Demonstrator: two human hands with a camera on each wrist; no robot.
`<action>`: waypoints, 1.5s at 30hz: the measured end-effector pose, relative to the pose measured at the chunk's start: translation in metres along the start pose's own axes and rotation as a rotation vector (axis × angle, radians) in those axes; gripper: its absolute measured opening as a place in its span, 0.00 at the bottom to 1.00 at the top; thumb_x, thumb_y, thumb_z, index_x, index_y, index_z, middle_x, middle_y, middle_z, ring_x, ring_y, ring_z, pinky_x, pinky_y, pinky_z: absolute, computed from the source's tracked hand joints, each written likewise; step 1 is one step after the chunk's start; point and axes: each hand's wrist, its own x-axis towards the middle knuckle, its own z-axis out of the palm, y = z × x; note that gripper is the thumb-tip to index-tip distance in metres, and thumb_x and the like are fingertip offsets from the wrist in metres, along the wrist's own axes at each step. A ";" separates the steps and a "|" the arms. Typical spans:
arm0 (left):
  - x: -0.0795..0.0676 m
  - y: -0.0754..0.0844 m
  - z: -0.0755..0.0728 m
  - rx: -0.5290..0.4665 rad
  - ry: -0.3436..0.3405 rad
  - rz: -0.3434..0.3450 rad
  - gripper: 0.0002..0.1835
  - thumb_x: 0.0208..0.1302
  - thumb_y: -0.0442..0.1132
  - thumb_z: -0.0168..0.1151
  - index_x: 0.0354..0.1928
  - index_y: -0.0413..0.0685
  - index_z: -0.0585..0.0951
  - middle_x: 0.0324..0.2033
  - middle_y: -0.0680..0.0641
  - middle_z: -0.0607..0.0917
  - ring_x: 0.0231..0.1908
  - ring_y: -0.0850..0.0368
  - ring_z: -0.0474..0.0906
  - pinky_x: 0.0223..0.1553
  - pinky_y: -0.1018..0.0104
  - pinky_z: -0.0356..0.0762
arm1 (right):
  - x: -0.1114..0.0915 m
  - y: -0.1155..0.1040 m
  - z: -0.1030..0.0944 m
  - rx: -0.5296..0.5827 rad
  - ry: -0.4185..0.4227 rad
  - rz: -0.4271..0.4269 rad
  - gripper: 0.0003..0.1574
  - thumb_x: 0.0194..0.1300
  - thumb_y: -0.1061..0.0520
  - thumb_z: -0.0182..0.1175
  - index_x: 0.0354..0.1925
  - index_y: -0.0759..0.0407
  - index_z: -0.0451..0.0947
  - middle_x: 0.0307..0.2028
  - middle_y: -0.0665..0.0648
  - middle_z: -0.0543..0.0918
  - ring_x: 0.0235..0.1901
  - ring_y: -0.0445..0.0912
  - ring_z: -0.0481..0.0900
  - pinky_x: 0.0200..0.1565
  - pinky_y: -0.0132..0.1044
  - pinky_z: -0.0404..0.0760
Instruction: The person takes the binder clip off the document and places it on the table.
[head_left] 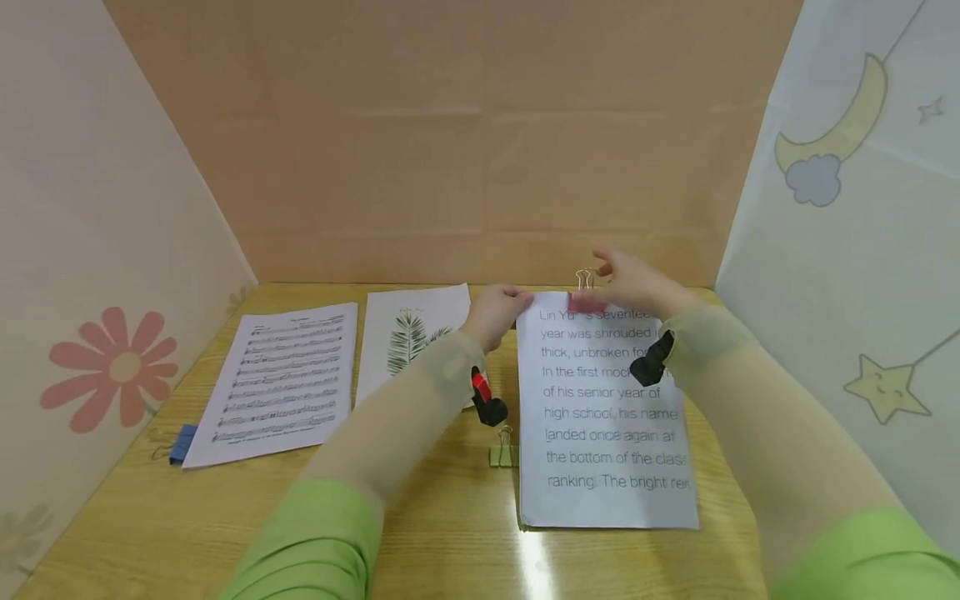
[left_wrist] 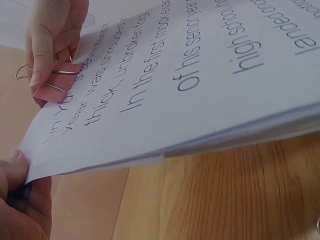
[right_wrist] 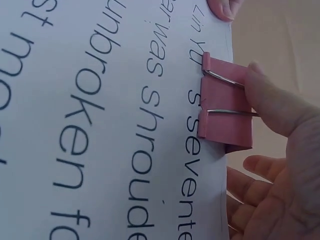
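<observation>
A stack of printed paper (head_left: 607, 417) stands over the right part of the table, its top edge raised. My left hand (head_left: 491, 317) pinches the stack's top left corner, thumb (left_wrist: 19, 167) on the front and fingers behind. A pink binder clip (right_wrist: 227, 102) grips the top edge near its middle, over the first printed line. My right hand (head_left: 637, 283) holds this clip, the thumb (right_wrist: 275, 97) lying on its front by the wire handles. In the right wrist view the other fingers (right_wrist: 255, 195) are curled behind, partly hidden by the paper.
Sheet music (head_left: 285, 379) lies at the left, with a blue binder clip (head_left: 182, 444) at its lower left corner. A palm-leaf print (head_left: 382, 321) lies partly under my left arm. A yellow-green binder clip (head_left: 502, 455) sits beside the stack. Patterned side panels and a brown backdrop (head_left: 480, 142) surround the table.
</observation>
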 end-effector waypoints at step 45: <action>-0.049 -0.001 -0.106 0.017 0.099 0.039 0.11 0.67 0.45 0.61 0.45 0.48 0.86 0.39 0.46 0.84 0.36 0.50 0.77 0.38 0.62 0.77 | 0.032 -0.081 0.022 0.513 -0.218 -0.006 0.26 0.63 0.41 0.63 0.42 0.64 0.79 0.34 0.53 0.81 0.42 0.50 0.76 0.58 0.42 0.65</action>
